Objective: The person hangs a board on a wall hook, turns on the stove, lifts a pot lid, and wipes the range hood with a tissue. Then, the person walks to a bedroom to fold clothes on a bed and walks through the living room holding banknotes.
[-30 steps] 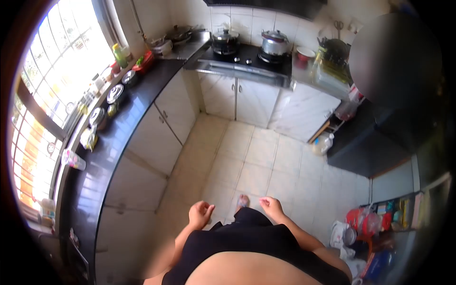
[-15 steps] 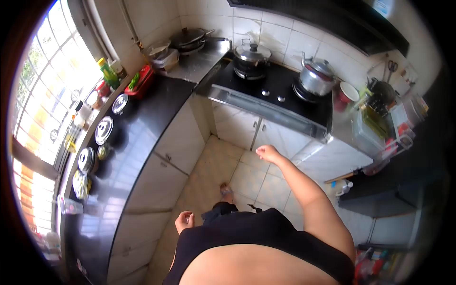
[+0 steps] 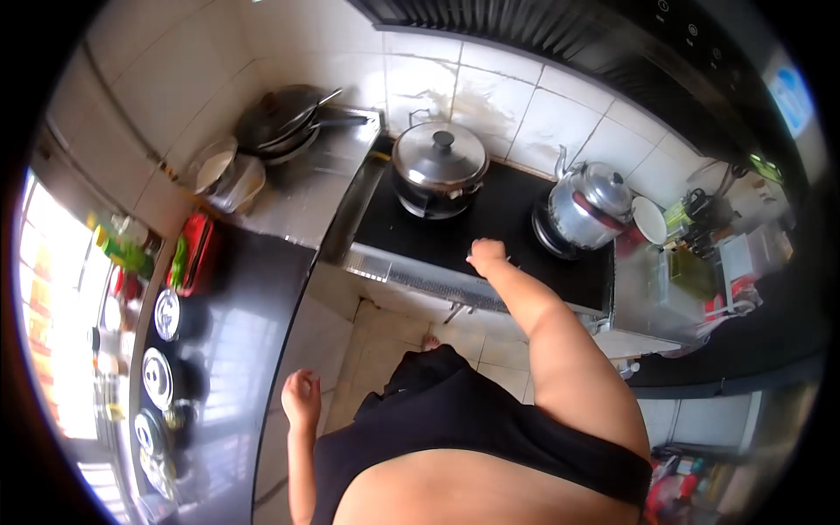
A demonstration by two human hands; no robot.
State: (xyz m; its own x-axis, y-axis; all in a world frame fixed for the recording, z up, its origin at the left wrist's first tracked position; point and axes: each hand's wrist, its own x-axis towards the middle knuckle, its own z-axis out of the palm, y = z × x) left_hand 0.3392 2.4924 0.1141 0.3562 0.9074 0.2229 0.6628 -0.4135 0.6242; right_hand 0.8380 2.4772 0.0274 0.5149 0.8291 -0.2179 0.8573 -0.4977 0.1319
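Observation:
My right hand (image 3: pixel 487 255) reaches over the front part of the black gas stove (image 3: pixel 411 241), its fingers curled together where the control knobs sit. It hides what lies under the fingers, so I cannot tell if it grips a knob. Behind it, to the left, a lidded steel pot (image 3: pixel 440 162) rests on one burner. On the right burner stands a metal kettle (image 3: pixel 588 210) with a spout. My left hand (image 3: pixel 302 401) hangs near the dark counter's edge, fingers loosely bent and apart, with nothing visible in it.
Along the left counter (image 3: pixel 249 350) stand several lidded jars (image 3: pixel 158 378) and a red tray (image 3: pixel 200 245) with green peppers. Dark pans (image 3: pixel 280 122) sit in the back corner. A range hood (image 3: pixel 560 52) overhangs the stove. Right of the kettle are a bowl (image 3: pixel 648 220) and utensil containers.
I have come closer to the stove. My right hand has moved from above the floor to the stove's front part. My left hand has risen beside the counter.

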